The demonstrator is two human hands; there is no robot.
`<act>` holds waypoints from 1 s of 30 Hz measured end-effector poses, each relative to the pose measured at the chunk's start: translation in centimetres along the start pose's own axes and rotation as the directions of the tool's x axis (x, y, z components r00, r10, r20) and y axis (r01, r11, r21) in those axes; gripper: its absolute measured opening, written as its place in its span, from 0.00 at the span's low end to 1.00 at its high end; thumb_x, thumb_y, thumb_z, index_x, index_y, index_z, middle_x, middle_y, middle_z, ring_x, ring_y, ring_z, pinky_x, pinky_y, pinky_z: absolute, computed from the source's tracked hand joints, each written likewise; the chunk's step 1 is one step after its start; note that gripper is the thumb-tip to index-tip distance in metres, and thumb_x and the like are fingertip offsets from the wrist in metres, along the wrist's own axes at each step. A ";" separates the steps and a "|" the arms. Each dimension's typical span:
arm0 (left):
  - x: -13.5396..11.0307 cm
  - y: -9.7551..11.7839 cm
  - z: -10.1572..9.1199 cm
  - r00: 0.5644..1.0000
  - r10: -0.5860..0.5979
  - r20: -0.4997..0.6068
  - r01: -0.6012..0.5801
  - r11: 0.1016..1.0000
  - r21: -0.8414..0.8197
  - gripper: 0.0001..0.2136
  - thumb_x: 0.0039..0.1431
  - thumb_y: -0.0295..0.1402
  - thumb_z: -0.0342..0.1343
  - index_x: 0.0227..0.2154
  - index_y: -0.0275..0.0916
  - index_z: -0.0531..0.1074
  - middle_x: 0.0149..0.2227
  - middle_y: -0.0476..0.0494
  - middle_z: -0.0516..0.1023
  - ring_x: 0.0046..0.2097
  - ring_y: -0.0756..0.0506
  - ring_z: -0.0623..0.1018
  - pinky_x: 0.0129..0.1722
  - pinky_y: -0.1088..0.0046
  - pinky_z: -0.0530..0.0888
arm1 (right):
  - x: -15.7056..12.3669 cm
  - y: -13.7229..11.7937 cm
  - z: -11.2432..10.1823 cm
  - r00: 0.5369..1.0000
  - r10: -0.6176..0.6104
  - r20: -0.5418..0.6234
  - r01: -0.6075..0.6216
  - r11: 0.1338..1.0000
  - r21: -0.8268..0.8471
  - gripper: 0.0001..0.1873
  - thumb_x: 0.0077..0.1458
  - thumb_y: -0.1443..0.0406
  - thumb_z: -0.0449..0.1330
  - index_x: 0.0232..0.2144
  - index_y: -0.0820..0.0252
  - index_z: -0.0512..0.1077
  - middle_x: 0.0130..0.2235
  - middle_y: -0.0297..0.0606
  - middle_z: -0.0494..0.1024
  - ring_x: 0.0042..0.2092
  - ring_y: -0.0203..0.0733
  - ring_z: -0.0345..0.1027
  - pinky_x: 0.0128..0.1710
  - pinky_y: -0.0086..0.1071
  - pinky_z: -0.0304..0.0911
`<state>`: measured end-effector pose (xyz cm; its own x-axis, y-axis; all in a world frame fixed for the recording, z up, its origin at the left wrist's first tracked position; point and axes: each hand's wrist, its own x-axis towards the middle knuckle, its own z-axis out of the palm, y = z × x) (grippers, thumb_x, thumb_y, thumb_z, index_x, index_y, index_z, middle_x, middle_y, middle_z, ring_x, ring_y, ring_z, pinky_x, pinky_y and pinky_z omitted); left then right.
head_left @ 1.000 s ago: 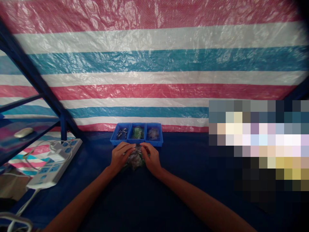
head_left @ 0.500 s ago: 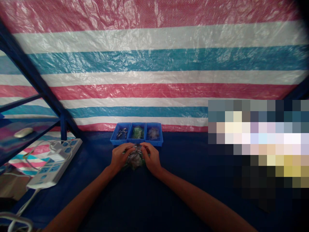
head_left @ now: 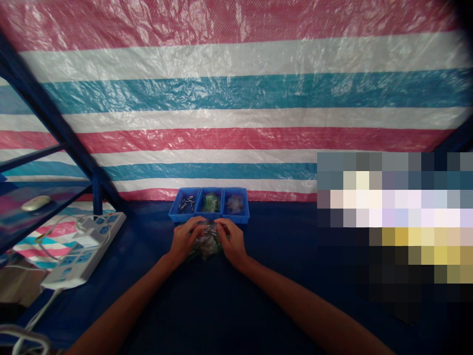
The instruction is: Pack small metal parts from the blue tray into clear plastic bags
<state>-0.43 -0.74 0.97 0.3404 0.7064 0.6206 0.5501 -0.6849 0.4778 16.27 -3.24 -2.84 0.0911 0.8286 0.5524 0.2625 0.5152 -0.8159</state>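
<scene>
On the dark blue table, my left hand (head_left: pixel 183 240) and my right hand (head_left: pixel 232 241) are both closed on a small clear plastic bag (head_left: pixel 207 244) with green and grey bits inside. The fingertips of both hands pinch its top edge. Just behind the bag stand three joined blue trays (head_left: pixel 209 203): the left one holds small metal parts, the middle one green pieces, the right one greyish pieces.
A striped red, white and teal tarp (head_left: pixel 236 98) forms the wall behind. At the left lie white power strips (head_left: pixel 83 249) with cables, and a blue metal shelf frame (head_left: pixel 55 123) with a pale mouse (head_left: pixel 36 202) on it. A blurred-out patch covers the right.
Both hands stay on the bag; the fingers shift only slightly at its top.
</scene>
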 end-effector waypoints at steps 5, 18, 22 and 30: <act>-0.1 -0.3 0.2 0.995 -0.076 0.068 0.077 0.997 -0.023 0.09 0.61 0.34 0.48 0.41 0.37 0.69 0.15 0.57 0.69 0.17 0.52 0.71 0.23 0.79 0.68 | 0.2 -0.3 -0.1 0.999 -0.045 0.022 0.045 0.999 -0.011 0.13 0.61 0.64 0.49 0.40 0.59 0.72 0.35 0.39 0.74 0.35 0.39 0.69 0.36 0.30 0.63; -0.3 -0.3 0.2 0.960 -0.202 0.194 0.206 0.979 -0.002 0.14 0.61 0.38 0.44 0.45 0.37 0.66 0.18 0.55 0.70 0.20 0.51 0.71 0.25 0.78 0.67 | 0.4 -0.2 0.1 0.992 -0.116 0.058 0.116 0.993 0.001 0.08 0.58 0.65 0.54 0.36 0.59 0.74 0.33 0.38 0.74 0.34 0.37 0.67 0.35 0.29 0.62; -0.4 -0.5 0.3 0.963 -0.196 0.187 0.200 0.980 -0.008 0.14 0.62 0.38 0.44 0.45 0.38 0.67 0.20 0.55 0.71 0.21 0.51 0.72 0.27 0.78 0.68 | 0.3 -0.2 0.0 0.989 -0.113 0.099 0.114 0.993 -0.012 0.08 0.58 0.65 0.54 0.34 0.60 0.74 0.32 0.38 0.74 0.33 0.37 0.67 0.34 0.29 0.61; -0.6 -0.7 0.3 0.967 -0.190 0.171 0.199 0.979 -0.035 0.14 0.62 0.37 0.44 0.46 0.36 0.66 0.17 0.56 0.69 0.19 0.51 0.70 0.25 0.78 0.68 | 0.2 0.1 0.2 0.982 -0.116 0.151 0.124 0.991 -0.044 0.07 0.57 0.63 0.57 0.32 0.59 0.73 0.31 0.36 0.72 0.31 0.36 0.65 0.32 0.28 0.61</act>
<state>-0.81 -0.62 0.12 0.3551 0.8437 0.4026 0.5799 -0.5366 0.6130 16.08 -2.95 -2.84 -0.0856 0.7867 0.6114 0.3135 0.6038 -0.7329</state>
